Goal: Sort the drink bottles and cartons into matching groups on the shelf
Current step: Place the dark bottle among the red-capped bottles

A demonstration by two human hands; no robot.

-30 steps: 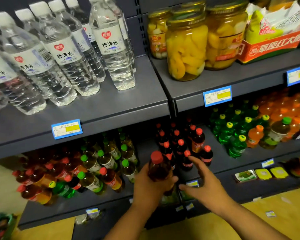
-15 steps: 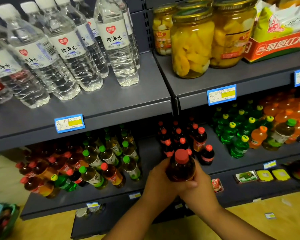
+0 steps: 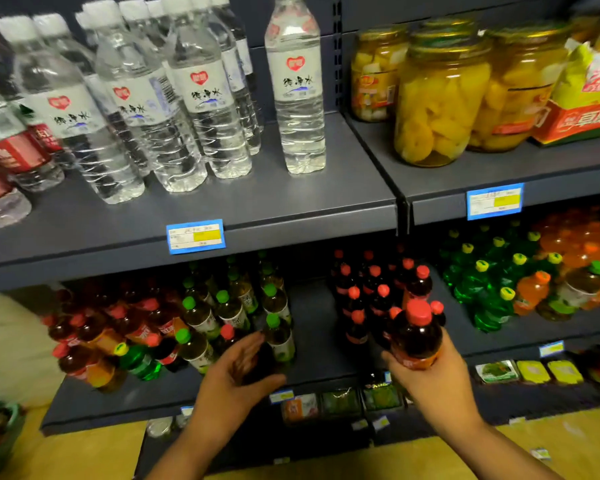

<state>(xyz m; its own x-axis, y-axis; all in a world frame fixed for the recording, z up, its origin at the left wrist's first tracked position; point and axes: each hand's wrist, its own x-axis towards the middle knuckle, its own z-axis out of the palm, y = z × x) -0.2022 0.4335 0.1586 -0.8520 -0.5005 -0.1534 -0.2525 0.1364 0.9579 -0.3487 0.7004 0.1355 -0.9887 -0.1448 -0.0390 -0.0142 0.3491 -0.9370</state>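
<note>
Right hand (image 3: pixel 430 386): fingers curled round 1 dark bottle (image 3: pixel 417 341) with a red cap, held upright just in front of the cluster of matching red-capped bottles (image 3: pixel 368 292) on the middle shelf (image 3: pixel 319 334). Left hand (image 3: pixel 234 372): fingers loosely extended, holding nothing, close to a green-capped tea bottle (image 3: pixel 279 336); contact cannot be told. Upper shelf: water bottles (image 3: pixel 295 98), fruit jars (image 3: pixel 437 98).

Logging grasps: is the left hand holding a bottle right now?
No, the left hand is open with fingers extended and holds nothing; the right hand grips the red-capped bottle.
</note>
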